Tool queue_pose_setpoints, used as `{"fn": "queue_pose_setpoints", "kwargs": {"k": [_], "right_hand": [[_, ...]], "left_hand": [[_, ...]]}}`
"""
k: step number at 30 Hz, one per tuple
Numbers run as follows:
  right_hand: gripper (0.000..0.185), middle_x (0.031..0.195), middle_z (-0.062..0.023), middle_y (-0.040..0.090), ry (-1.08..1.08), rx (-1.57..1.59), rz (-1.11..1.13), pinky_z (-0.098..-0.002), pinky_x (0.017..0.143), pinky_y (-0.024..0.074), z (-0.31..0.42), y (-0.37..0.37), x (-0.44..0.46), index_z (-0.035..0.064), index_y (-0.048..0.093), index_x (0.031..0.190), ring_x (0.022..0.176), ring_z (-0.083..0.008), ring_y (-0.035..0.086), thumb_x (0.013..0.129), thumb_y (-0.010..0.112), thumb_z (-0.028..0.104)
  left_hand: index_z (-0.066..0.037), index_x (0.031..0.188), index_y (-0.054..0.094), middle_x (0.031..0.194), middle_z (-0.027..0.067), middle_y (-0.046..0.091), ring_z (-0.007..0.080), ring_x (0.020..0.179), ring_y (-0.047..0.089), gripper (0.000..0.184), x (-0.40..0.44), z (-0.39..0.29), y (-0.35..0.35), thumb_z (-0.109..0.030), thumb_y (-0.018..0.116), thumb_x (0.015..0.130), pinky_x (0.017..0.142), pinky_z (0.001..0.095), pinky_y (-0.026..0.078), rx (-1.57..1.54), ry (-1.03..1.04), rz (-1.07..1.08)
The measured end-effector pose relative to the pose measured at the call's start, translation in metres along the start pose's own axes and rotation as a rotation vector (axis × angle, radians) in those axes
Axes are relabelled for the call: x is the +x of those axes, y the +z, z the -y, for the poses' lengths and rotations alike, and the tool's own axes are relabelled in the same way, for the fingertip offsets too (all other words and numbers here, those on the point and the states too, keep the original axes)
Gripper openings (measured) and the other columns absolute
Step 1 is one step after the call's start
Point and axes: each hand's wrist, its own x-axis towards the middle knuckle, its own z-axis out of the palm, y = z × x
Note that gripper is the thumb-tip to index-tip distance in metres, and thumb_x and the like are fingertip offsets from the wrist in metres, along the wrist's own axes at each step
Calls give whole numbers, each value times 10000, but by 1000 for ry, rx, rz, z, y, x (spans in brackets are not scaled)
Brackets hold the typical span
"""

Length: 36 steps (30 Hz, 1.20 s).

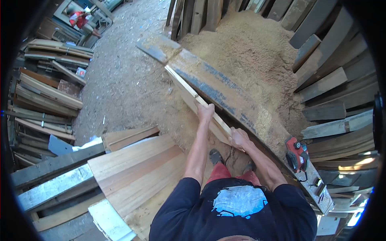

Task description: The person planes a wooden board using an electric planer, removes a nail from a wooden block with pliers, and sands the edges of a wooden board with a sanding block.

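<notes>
A pale wooden board (187, 89) stands on its long edge in front of me, slanting from upper left to lower right. My left hand (206, 111) is closed around its top edge near the middle. Nearer its lower right end, my right hand (240, 139) grips the same edge. Just beyond the board runs a long worn bench (225, 86), with blue-grey patches and sawdust on top. Whether the board touches the bench is hard to make out. A red and black power planer (296, 154) sits towards the bench's near right end.
A large sawdust heap (249, 44) lies behind the bench. Stacked planks (321, 84) line the right and the left side (48, 92). A wide wooden panel (136, 168) rests at my lower left. A person in red (78, 19) is far off at upper left.
</notes>
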Motion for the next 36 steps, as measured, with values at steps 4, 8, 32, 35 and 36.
{"fn": "queue_pose_setpoints", "kwargs": {"k": [4,8,32,35,36], "right_hand": [[414,1106,-318,684,196,-29,59,-538,965,502,4,-36,-28,-30,593,1214,1107,-476,648,932,647,268],[508,1133,-269,693,258,93,-154,-527,963,516,-32,-21,-72,-23,546,1340,1099,-444,663,930,640,261],[409,1256,-241,685,759,600,-124,-501,996,532,-296,186,-413,22,722,1179,1175,-411,662,903,572,283],[419,1259,-253,681,947,665,-114,-491,1015,528,-319,162,-481,14,723,1193,1195,-413,655,892,585,270],[419,1247,-259,683,957,650,-132,-490,1008,533,-331,162,-501,11,723,1194,1183,-417,660,891,582,264]], "left_hand": [[66,1526,272,1354,332,585,456,1285,572,913,8,-13,27,-237,693,774,1130,440,430,-38,25,-77],[114,1416,414,1308,337,609,455,1271,581,787,18,-8,38,-290,695,802,1126,423,432,-56,57,-52],[-188,1668,97,1708,156,125,374,1579,107,1080,-168,107,153,-858,418,884,1256,571,206,-468,-340,344],[-201,1659,184,1698,106,225,366,1531,266,935,-178,90,146,-787,377,957,1229,573,252,-432,-418,302],[-215,1663,168,1704,101,206,350,1539,253,923,-178,86,144,-780,370,963,1223,567,259,-396,-451,282]]}}
